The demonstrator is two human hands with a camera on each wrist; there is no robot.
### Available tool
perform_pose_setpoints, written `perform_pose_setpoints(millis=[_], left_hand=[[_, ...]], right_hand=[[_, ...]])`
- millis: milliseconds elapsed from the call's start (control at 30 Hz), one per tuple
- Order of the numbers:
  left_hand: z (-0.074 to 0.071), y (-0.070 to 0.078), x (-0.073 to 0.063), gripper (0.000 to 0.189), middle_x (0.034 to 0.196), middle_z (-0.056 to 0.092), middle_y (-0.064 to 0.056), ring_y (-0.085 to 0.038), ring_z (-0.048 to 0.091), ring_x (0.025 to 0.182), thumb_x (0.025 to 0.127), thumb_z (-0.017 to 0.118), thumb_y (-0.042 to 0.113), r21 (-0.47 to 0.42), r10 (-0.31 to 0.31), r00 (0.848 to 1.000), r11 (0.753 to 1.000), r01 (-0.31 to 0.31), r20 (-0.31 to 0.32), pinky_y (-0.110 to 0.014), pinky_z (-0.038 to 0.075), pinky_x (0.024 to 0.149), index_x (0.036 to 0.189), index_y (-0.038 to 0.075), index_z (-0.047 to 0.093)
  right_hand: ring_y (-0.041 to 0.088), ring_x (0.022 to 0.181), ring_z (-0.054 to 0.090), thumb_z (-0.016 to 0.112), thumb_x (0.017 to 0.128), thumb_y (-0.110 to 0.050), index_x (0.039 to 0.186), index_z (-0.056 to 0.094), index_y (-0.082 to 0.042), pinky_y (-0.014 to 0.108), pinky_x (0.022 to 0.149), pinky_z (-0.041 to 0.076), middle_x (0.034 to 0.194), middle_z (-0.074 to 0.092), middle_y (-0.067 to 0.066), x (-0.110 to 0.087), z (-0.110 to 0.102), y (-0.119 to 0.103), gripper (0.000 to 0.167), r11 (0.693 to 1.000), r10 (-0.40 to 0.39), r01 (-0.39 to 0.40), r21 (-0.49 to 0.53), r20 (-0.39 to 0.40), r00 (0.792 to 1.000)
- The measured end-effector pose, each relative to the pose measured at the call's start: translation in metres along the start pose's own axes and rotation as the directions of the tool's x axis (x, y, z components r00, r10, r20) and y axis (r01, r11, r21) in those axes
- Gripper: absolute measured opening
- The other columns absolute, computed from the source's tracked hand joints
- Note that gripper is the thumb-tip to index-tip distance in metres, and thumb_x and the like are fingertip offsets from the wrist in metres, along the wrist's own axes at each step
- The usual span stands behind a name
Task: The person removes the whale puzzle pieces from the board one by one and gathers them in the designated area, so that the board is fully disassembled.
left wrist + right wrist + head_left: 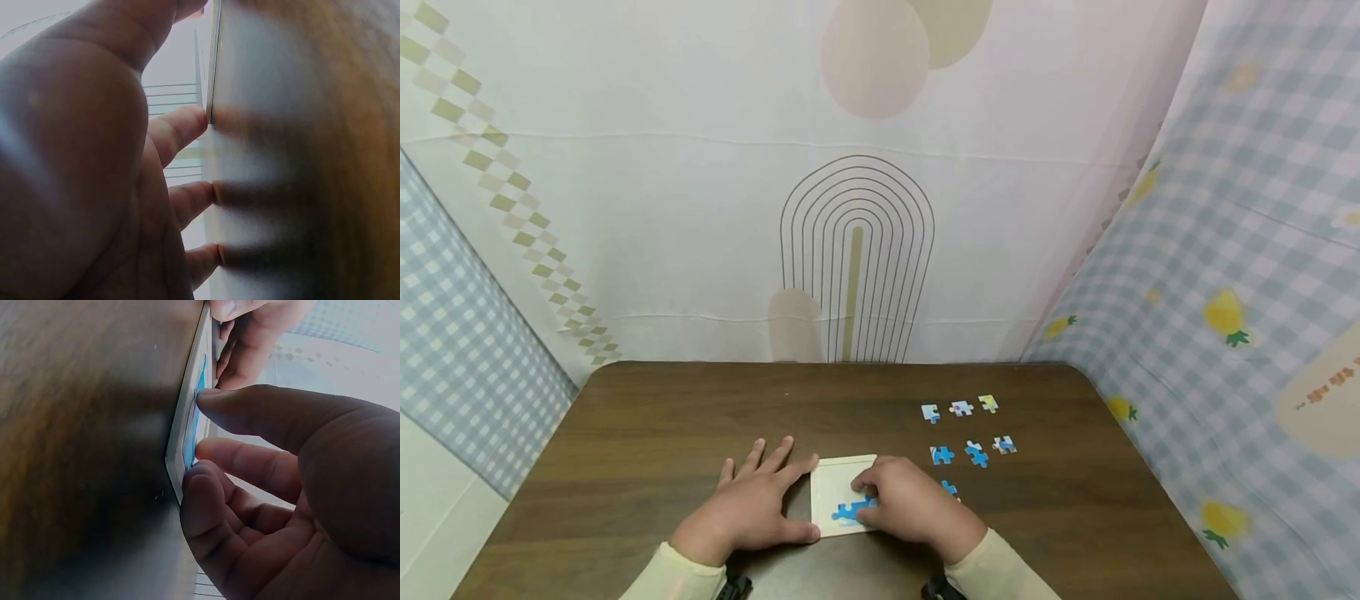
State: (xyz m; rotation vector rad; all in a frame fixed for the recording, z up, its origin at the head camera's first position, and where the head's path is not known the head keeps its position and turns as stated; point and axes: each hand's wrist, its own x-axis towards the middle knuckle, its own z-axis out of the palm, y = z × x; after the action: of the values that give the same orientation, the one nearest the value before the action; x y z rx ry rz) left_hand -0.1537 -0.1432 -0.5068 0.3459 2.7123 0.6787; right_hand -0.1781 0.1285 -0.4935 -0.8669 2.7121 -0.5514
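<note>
A square, pale puzzle board [835, 476] with a raised rim lies on the table in front of me. Blue jigsaw puzzle pieces [847, 510] sit along its lower part. My left hand [751, 506] is spread flat beside it, thumb and index finger touching the board's left edge. Over the right side of the board, my right hand [917, 506] pinches a blue puzzle piece [200, 378] with thumb and curled fingers, low against the board. The hand hides part of this piece in the head view.
To the right, loose puzzle pieces lie in rows: three at the back, including a yellow-marked piece [988, 403], then three more around a blue piece [977, 454]. Another piece [950, 487] is partly behind my right hand. The brown table [647, 450] meets a curtain [700, 250] behind.
</note>
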Motion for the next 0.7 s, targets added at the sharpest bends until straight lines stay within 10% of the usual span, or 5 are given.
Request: perform_pose_setpoints(millis=[700], left_hand=[[-0.0005, 0.0003, -0.0003, 0.105, 0.188, 0.027, -0.012, -0.059, 0.013, 0.172, 0.08, 0.09, 0.076, -0.007, 0.001, 1.0, 1.0, -0.001, -0.004, -0.094, 0.009, 0.123, 0.17, 0.04, 0.05]], right_hand=[[0.0, 0.078, 0.048, 0.089, 0.095, -0.022, 0.1, 0.084, -0.019, 0.019, 0.075, 0.05, 0.092, 0.062, -0.011, -0.005, 0.0009, -0.0064, 0.007, 1.0, -0.014, 0.014, -0.024, -0.014, 1.0]])
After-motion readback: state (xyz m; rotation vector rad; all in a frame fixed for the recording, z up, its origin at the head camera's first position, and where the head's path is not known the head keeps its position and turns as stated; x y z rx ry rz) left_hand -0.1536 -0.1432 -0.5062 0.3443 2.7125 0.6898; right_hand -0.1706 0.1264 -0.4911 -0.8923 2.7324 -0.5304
